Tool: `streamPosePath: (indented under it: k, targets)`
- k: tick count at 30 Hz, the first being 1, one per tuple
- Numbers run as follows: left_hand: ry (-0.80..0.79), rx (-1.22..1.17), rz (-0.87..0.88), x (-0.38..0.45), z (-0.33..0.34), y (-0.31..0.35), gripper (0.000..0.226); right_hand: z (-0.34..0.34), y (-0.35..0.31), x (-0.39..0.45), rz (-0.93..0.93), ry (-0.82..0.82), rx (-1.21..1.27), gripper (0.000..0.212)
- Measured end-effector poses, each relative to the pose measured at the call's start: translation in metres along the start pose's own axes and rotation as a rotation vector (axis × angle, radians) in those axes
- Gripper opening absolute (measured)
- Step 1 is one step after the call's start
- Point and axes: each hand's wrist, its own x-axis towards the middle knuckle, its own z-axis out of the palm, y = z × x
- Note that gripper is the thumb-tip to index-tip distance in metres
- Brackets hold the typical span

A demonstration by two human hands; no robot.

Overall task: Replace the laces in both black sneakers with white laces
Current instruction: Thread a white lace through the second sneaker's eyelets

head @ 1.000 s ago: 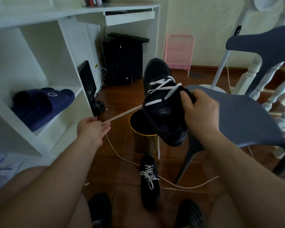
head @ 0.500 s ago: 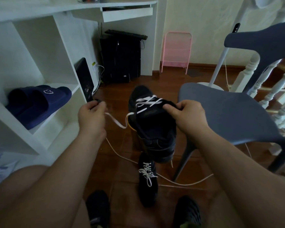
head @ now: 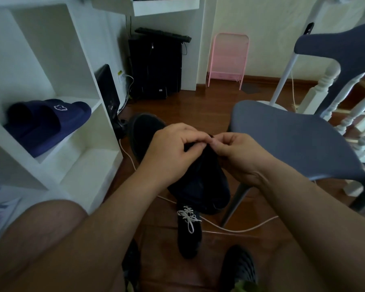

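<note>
In the head view, the left hand [head: 173,152] and right hand [head: 238,157] meet with curled fingers, pinching on top of one black sneaker [head: 200,182], held just beside the chair [head: 282,140] edge. A second sneaker [head: 189,230] with a white lace [head: 188,217] lies on the floor [head: 209,102] below; two blue slippers [head: 49,123] rest on the shelf [head: 80,102]

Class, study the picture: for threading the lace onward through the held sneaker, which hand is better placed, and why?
Probably the right hand: its fingertips pinch at the top of the held sneaker, where the lace is hidden. The left hand curls over the sneaker, steadying it.
</note>
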Motion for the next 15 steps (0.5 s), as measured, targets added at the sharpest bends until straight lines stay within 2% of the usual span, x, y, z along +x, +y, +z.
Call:
streamPosePath:
  k: [4, 9, 15]
  targets:
    - [0.007, -0.015, -0.061, 0.0, -0.001, 0.0, 0.016, 0.002, -0.003, -0.005, -0.016, 0.017, 0.1, 0.022]
    - [0.03, -0.086, -0.179, -0.002, -0.001, 0.004, 0.008, 0.006, -0.001, -0.008, -0.102, 0.021, -0.026, 0.017]
    - [0.135, 0.003, -0.229, -0.003, 0.004, 0.009, 0.014, 0.01, -0.002, -0.01, -0.36, 0.211, -0.633, 0.002]
